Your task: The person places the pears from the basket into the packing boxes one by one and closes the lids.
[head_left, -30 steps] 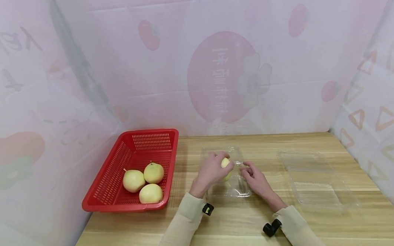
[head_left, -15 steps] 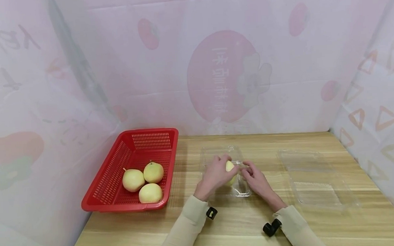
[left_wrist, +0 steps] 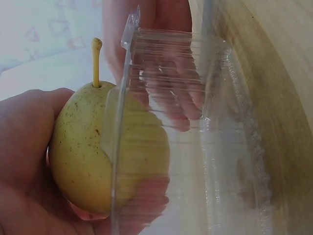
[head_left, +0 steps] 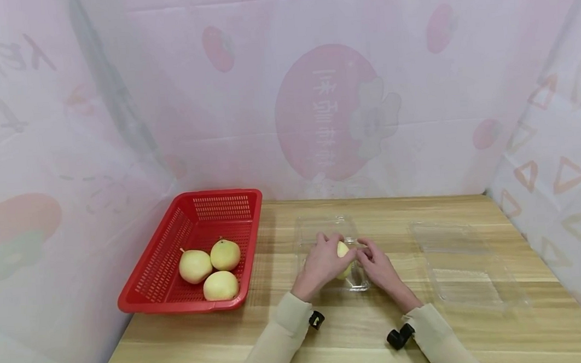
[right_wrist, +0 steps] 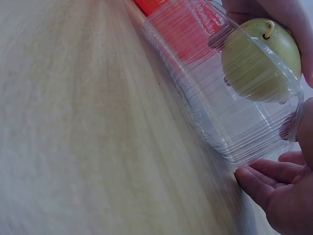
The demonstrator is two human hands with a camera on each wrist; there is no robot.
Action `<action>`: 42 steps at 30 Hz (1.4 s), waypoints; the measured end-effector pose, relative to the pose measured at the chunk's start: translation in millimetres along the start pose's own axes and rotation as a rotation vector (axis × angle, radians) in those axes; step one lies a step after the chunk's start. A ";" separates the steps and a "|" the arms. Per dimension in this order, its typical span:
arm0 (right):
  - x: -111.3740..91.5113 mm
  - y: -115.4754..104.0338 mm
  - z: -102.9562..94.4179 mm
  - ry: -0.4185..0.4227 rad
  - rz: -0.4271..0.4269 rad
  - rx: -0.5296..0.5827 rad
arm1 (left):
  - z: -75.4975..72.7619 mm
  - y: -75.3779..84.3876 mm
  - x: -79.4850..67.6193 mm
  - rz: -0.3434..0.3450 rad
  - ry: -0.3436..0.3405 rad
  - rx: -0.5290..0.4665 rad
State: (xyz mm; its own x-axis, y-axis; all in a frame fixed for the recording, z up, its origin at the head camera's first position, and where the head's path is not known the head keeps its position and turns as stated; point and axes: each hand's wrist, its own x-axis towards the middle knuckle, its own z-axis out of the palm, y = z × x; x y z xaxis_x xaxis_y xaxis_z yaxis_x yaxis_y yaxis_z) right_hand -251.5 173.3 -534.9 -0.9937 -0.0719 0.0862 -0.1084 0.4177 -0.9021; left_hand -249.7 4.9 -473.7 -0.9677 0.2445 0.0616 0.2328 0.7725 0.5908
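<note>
While one hand (head_left: 321,266) grips one pear (left_wrist: 81,149), one basket (head_left: 179,307) holds three pears (head_left: 195,266).

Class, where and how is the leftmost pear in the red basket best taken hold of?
Probably by its round sides below the stem, from above and slightly left: the basket is open on top, and the other pears crowd the leftmost pear from the right.

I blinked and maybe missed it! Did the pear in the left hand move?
Yes. In the head view, the left hand has carried the pear a little to the right, farther from the red plastic basket.
</note>
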 end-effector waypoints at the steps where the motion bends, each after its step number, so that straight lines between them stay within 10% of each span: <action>1: 0.1 0.0 0.0 -0.002 0.000 0.002 | 0.9 0.2 0.0 -0.004 0.007 0.002; 25: 1.8 1.8 0.1 -0.016 -0.003 -0.034 | 10.7 -8.0 0.8 -0.101 0.010 0.237; 42: 2.7 3.9 -0.5 -0.017 -0.008 -0.050 | 1.6 -9.3 -3.0 -0.031 -0.089 0.173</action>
State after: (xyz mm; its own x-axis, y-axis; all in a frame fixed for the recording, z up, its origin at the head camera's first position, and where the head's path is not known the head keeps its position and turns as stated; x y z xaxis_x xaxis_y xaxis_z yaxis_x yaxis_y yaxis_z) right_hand -254.6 175.2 -538.0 -0.9922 -0.0902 0.0857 -0.1179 0.4622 -0.8789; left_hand -248.8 -2.0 -480.6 -0.9641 0.2638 -0.0309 0.2233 0.8681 0.4433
